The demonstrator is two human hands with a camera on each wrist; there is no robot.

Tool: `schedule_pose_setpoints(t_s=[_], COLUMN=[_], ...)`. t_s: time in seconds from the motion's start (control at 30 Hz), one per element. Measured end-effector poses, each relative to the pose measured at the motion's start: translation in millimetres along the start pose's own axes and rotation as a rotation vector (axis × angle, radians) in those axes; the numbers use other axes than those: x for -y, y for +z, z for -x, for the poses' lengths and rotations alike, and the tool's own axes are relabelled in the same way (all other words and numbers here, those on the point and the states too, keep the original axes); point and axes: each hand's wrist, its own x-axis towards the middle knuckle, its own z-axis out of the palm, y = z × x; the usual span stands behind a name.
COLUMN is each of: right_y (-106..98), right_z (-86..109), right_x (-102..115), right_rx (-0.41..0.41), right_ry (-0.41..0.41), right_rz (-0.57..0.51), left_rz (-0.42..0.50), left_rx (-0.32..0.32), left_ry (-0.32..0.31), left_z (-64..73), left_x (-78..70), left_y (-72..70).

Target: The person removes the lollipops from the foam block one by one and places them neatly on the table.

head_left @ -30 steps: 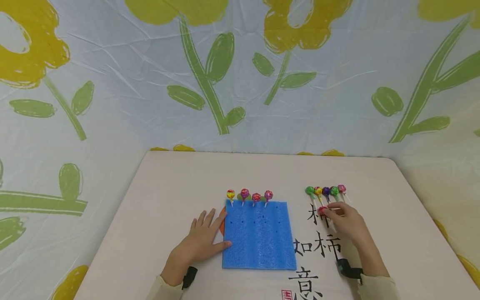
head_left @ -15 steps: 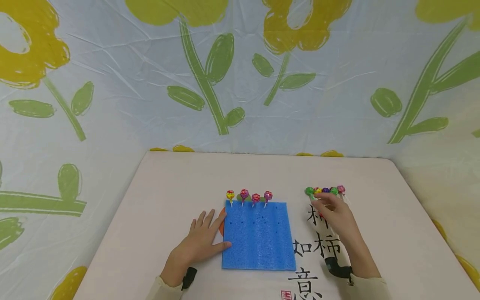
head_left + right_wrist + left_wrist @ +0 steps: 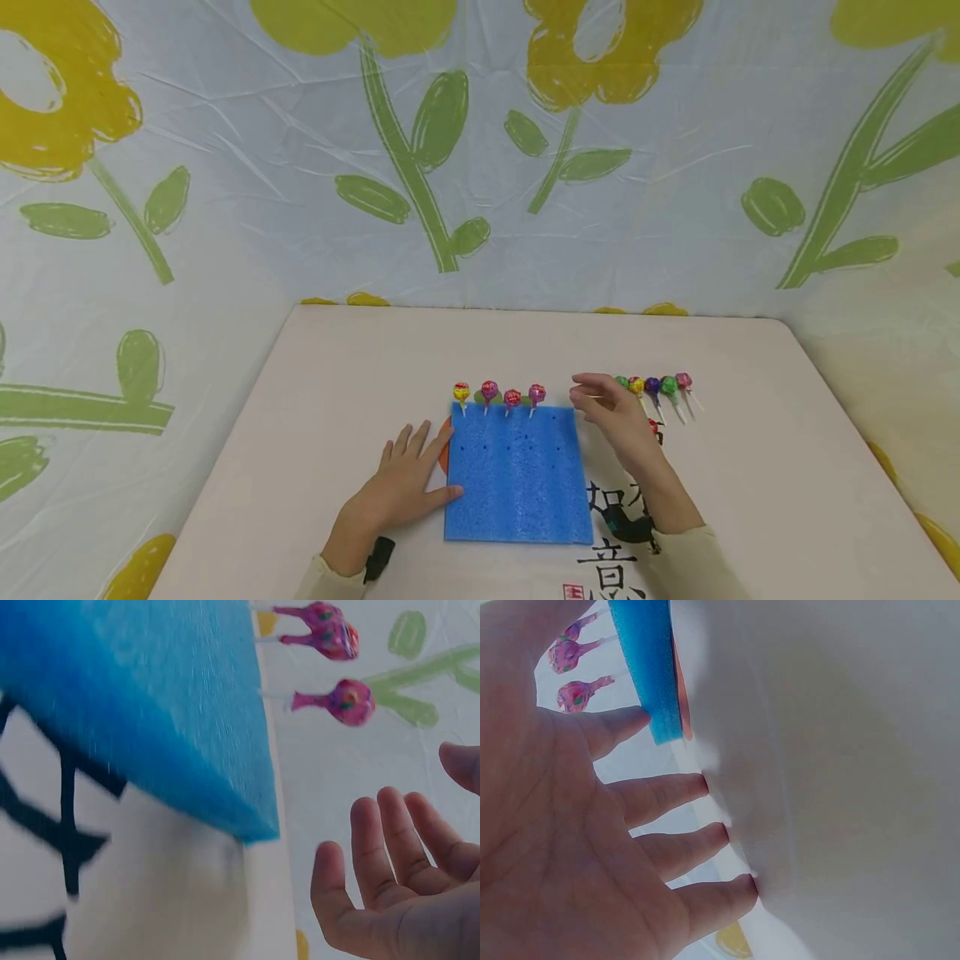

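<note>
A blue foam block [image 3: 517, 492] with small holes lies on the table; several wrapped lollipops [image 3: 512, 398] stand in a row along its far edge. My left hand [image 3: 405, 479] rests with spread fingers at the block's left side, its thumb and index finger [image 3: 622, 727] touching the foam. Over the block's far right corner hovers my right hand [image 3: 618, 417], its fingers loosely bent. The right wrist view shows nothing between its thumb and fingers [image 3: 367, 840]. To its right lie more lollipops [image 3: 668, 385] in a row, with a red lollipop [image 3: 653, 427] nearer, partly hidden by the hand.
Black brush characters [image 3: 611, 567] and a red seal mark [image 3: 573, 592] are printed on the pale table [image 3: 360, 358]. An orange shape [image 3: 444, 454] shows at the block's left edge. A flower-patterned cloth [image 3: 300, 167] hangs behind the table.
My right hand has left the red lollipop, passed near the green one and moved left toward the block's far right corner. The red lollipop stays on the table. The left hand holds its place.
</note>
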Motion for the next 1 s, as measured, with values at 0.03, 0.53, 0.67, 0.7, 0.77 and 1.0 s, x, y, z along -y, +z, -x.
schedule_pose_setpoints(t_s=[0.03,0.53,0.67,0.7,0.77,1.0], right_y=[3.1,26.3,28.1,28.7,29.7,32.8], right_z=[-1.1,-12.9,-14.7,-15.1,-16.0,-16.8], right_x=[-0.1,-3.0,-4.2,-3.9,-3.1,-1.2], right_rx=[0.012,0.138,0.162,0.165,0.168,0.142], right_ry=[0.003,0.036,0.012,0.007,0.003,0.008], right_rz=[-0.02,-0.143,-0.102,-0.091,-0.08,-0.051], left_rz=[-0.001,0.007,0.006,0.007,0.006,-0.005], left_rx=[0.001,0.004,0.006,0.006,0.005,0.0], left_ry=[-0.001,-0.002,-0.005,-0.005,-0.004,-0.001], left_z=[0.0,0.2,0.3,0.3,0.0,-1.0], left_x=[0.2,0.5,0.6,0.7,1.0,0.9], left_y=[0.3,-0.5,-0.4,-0.3,-0.1,1.3])
